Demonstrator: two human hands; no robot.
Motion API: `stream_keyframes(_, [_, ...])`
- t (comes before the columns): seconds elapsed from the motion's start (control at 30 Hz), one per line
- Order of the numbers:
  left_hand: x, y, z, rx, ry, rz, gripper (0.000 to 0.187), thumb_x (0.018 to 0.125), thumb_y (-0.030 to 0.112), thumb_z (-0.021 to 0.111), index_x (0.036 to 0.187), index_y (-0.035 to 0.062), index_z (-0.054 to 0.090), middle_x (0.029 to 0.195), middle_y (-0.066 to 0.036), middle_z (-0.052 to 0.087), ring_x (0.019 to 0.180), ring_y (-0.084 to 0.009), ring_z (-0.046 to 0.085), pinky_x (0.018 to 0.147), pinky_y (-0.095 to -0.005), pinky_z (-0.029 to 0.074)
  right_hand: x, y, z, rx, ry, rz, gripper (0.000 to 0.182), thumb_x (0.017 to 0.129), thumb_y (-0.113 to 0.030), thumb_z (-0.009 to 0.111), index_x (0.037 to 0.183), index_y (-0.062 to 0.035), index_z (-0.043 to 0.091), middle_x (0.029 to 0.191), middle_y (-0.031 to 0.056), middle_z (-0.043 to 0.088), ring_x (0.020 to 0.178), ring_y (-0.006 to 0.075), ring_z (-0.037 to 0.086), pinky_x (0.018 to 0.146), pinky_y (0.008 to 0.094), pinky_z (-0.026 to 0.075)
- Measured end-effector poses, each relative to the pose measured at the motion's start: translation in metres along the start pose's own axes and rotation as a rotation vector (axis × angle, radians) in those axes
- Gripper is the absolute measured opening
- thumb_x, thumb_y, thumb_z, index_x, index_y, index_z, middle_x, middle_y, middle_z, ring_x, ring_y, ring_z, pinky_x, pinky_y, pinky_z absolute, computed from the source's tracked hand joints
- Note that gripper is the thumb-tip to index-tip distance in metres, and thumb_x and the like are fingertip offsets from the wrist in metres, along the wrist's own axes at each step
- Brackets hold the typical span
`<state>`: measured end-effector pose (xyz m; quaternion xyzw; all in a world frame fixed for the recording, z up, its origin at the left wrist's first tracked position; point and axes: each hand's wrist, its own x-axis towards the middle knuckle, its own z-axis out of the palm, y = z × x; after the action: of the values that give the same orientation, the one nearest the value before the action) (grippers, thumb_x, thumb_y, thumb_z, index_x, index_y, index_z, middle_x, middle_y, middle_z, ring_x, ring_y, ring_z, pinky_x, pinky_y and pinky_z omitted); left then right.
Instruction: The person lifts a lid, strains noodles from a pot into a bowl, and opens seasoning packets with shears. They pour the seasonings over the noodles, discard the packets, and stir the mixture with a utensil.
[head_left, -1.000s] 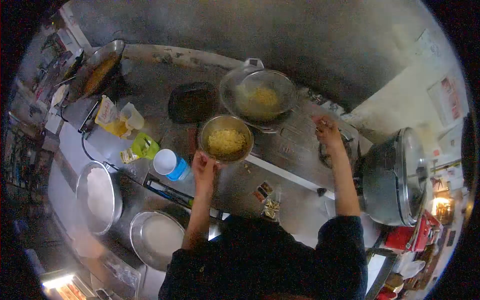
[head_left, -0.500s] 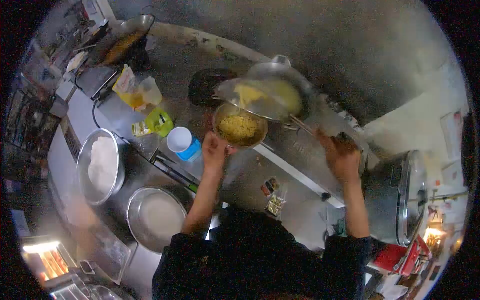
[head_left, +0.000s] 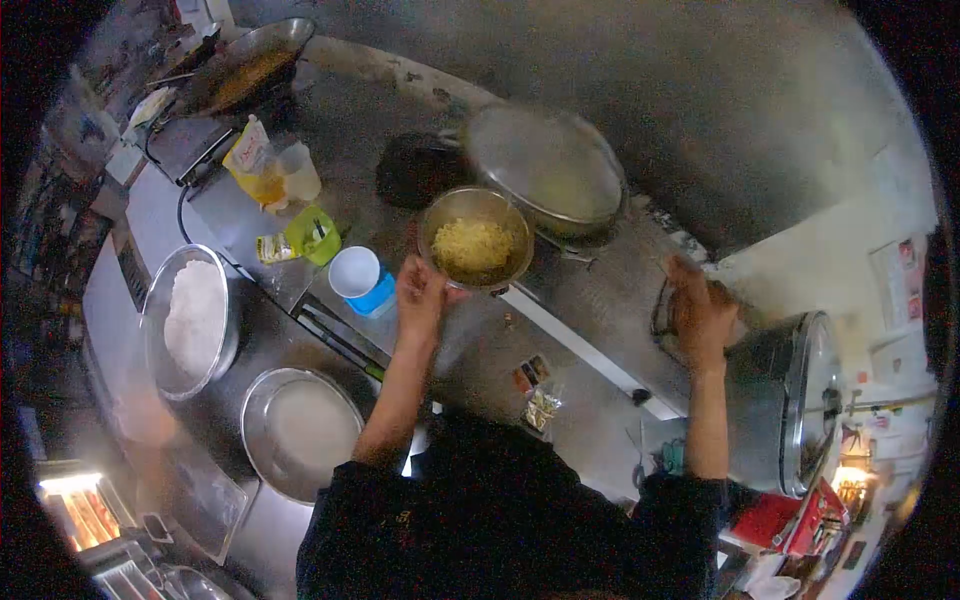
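A blue cup, a green packet, perhaps flour in a basin.

The strainer of noodles, held tilted over the metal bowl half a second ago, is no longer seen; a large pot with a flat grey top is shown behind the bowl. The right hand is drawn back and lowered near the big lidded pot, empty of the handle.

The person wears a dark, near-black top with sleeves pushed up, leaving both forearms bare.
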<state>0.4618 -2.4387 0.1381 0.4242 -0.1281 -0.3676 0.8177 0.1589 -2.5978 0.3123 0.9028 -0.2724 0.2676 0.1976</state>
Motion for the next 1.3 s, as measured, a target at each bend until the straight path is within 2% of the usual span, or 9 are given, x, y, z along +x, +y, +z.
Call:
stream_keyframes(0.2, [-0.006,-0.007,-0.004,0.007,0.049,-0.009,0.018,0.087,-0.002,0.055,0.083,0.0102,0.042,0.078,0.000,0.044,0.068,-0.0120,0.054,0.062,-0.0405,0.059,-0.010,0.052,0.068,-0.085,0.122,0.080,0.037,0.087,-0.001,0.056,0.121,-0.0149,0.059,0.084,0.0091,0.067,0.058,0.0267,0.062,0.053,0.0385,0.049])
stream_keyframes(0.4, [-0.015,-0.022,-0.015,0.111,-0.024,0.050,0.020,0.087,-0.001,0.057,0.084,0.0108,0.042,0.070,0.000,0.044,0.059,-0.0126,0.054,0.059,-0.0361,0.055,-0.027,0.060,0.125,-0.434,-0.162,0.180,0.032,0.090,-0.016,0.057,0.122,-0.0163,0.058,0.079,0.0086,0.067,0.059,0.0291,0.064,0.051,0.0382,0.049])
stream_keyframes(0.5, [-0.020,-0.022,-0.010,0.088,0.030,-0.011,0.020,0.087,-0.001,0.058,0.084,0.0110,0.041,0.071,0.000,0.046,0.058,-0.0128,0.054,0.059,-0.0348,0.054,-0.040,0.059,0.145,-0.363,0.066,0.097,0.026,0.092,-0.023,0.055,0.117,-0.0152,0.059,0.079,0.0114,0.067,0.058,0.0325,0.063,0.051,0.0410,0.049])
stream_keyframes(0.7, [-0.013,-0.032,-0.008,0.149,0.021,0.030,0.020,0.088,-0.001,0.057,0.084,0.0118,0.041,0.075,0.000,0.046,0.058,-0.0129,0.055,0.059,-0.0364,0.056,-0.045,0.052,0.156,0.206,-0.165,0.415,0.016,0.098,-0.023,0.049,0.105,-0.0115,0.058,0.069,0.0154,0.064,0.056,0.0352,0.061,0.052,0.0443,0.045])
stream_keyframes(0.8, [-0.007,-0.037,-0.009,0.132,0.024,0.003,0.020,0.087,-0.001,0.056,0.086,0.0120,0.041,0.076,0.000,0.045,0.058,-0.0133,0.056,0.059,-0.0380,0.057,-0.045,0.051,0.161,0.496,-0.020,0.372,0.010,0.098,-0.019,0.050,0.101,-0.0103,0.055,0.066,0.0122,0.062,0.048,0.0237,0.054,0.046,0.0372,0.040])
stream_keyframes(0.87, [-0.004,-0.043,-0.016,0.080,-0.008,-0.032,0.020,0.087,-0.002,0.055,0.086,0.0120,0.041,0.076,0.000,0.045,0.058,-0.0136,0.056,0.059,-0.0387,0.058,-0.053,0.052,0.170,0.793,-0.157,0.584,0.003,0.098,-0.013,0.052,0.097,-0.0104,0.053,0.070,0.0047,0.062,0.047,0.0108,0.043,0.043,0.0291,0.034])
stream_keyframes(1.0, [0.002,-0.044,-0.014,0.097,-0.060,0.027,0.020,0.087,-0.003,0.054,0.089,0.0120,0.041,0.077,0.000,0.045,0.060,-0.0140,0.056,0.058,-0.0396,0.058,-0.046,0.044,0.160,0.990,-0.244,0.888,0.008,0.093,-0.013,0.059,0.099,-0.0083,0.057,0.065,0.0056,0.059,0.049,0.0129,0.051,0.045,0.0310,0.039])
stream_keyframes(1.07, [0.002,-0.043,-0.012,0.108,-0.037,0.021,0.020,0.087,-0.003,0.054,0.090,0.0120,0.041,0.077,0.000,0.045,0.060,-0.0142,0.056,0.058,-0.0400,0.058,-0.042,0.039,0.150,1.233,-0.266,0.972,0.008,0.094,-0.016,0.059,0.100,-0.0100,0.057,0.062,0.0012,0.055,0.045,0.0095,0.044,0.041,0.0282,0.032])
stream_keyframes(1.3, [0.007,-0.035,-0.007,0.101,-0.107,0.008,0.020,0.088,-0.003,0.054,0.089,0.0120,0.040,0.074,0.000,0.046,0.064,-0.0131,0.058,0.062,-0.0395,0.058,-0.034,0.030,0.134,1.286,-0.297,1.074,0.016,0.094,-0.014,0.057,0.110,-0.0134,0.055,0.074,-0.0011,0.057,0.045,0.0080,0.040,0.040,0.0257,0.028])
